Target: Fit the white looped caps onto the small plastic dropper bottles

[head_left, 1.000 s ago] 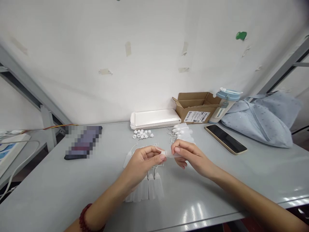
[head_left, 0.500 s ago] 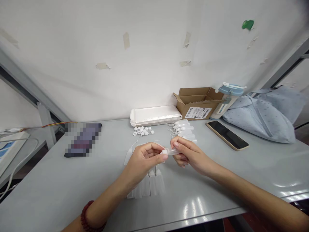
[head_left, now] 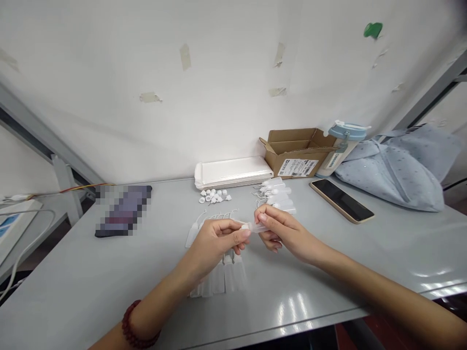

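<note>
Over the middle of the table, my right hand (head_left: 282,227) is closed around a small translucent plastic bottle (head_left: 258,227), which lies nearly level. My left hand (head_left: 219,238) pinches the white cap (head_left: 245,226) at the bottle's neck between thumb and fingers. Whether the cap is fully seated cannot be made out. Below and behind my left hand, several similar bottles (head_left: 239,274) with white tops lie in rows, partly hidden. Another group of bottles (head_left: 279,190) with thin strings or tips rests beyond my right hand. Loose white caps (head_left: 215,196) sit in a small pile farther back.
A stack of flat white boxes (head_left: 233,171) lies against the wall beside an open cardboard box (head_left: 295,154). To the right are a phone (head_left: 342,200), a blue-lidded tumbler (head_left: 339,150) and a pale blue bag (head_left: 394,170). A pixelated dark object (head_left: 124,211) lies left.
The view has shifted slightly. My left fingers have changed position a little on the cap, with its lower fingers now showing beneath. Both hands keep their hold.
</note>
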`<state>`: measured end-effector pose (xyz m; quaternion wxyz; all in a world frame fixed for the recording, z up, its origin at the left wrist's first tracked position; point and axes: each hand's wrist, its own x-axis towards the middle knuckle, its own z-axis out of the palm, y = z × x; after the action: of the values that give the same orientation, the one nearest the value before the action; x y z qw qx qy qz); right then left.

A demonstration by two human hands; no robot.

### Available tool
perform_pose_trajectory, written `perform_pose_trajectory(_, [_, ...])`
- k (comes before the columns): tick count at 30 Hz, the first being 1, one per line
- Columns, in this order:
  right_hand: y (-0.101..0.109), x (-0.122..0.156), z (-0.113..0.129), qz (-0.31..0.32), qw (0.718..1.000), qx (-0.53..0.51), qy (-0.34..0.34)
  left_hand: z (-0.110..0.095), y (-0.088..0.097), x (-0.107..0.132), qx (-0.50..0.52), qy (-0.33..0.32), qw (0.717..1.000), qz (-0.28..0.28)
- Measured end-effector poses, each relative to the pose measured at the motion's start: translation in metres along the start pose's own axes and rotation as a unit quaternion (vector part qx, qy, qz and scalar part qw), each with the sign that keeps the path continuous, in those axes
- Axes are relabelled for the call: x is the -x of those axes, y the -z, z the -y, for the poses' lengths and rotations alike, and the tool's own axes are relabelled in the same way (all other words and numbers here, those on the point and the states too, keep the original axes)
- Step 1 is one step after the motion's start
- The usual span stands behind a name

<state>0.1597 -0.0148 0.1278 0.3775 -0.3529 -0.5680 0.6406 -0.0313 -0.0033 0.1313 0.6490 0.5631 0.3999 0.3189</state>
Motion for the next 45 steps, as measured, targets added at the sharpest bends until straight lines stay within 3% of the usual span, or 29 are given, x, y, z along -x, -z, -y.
perform_pose_trajectory(6, [-0.004, -0.001, 0.001, -0.010, 1.000, -0.002, -0.009, 0.004, -0.004, 0.003, -0.084, -0.074, 0.990, -0.087])
perform_pose_trajectory(15, [-0.001, 0.004, 0.008, 0.001, 1.000, 0.010, 0.025, -0.007, -0.005, 0.004, -0.046, -0.013, 0.998, 0.028])
perform_pose_trajectory(23, [0.000, 0.003, 0.005, 0.000, 1.000, 0.011, 0.004, -0.006, -0.006, 0.008, -0.118, -0.066, 0.991, -0.019])
perform_pose_trajectory(29, [0.000, 0.004, 0.009, 0.000, 1.000, 0.022, 0.011, -0.004, -0.006, 0.005, -0.105, -0.032, 0.994, 0.024])
perform_pose_trajectory(34, [-0.002, 0.003, 0.007, -0.012, 0.999, 0.048, 0.013, -0.005, -0.006, 0.008, -0.130, -0.044, 0.990, 0.022])
perform_pose_trajectory(40, [-0.003, 0.002, 0.007, -0.027, 0.997, 0.071, -0.006, -0.006, -0.009, 0.011, -0.190, -0.082, 0.978, -0.027])
perform_pose_trajectory(45, [-0.004, 0.003, 0.008, -0.017, 0.996, 0.084, -0.016, -0.005, -0.009, 0.012, -0.166, -0.033, 0.986, 0.003])
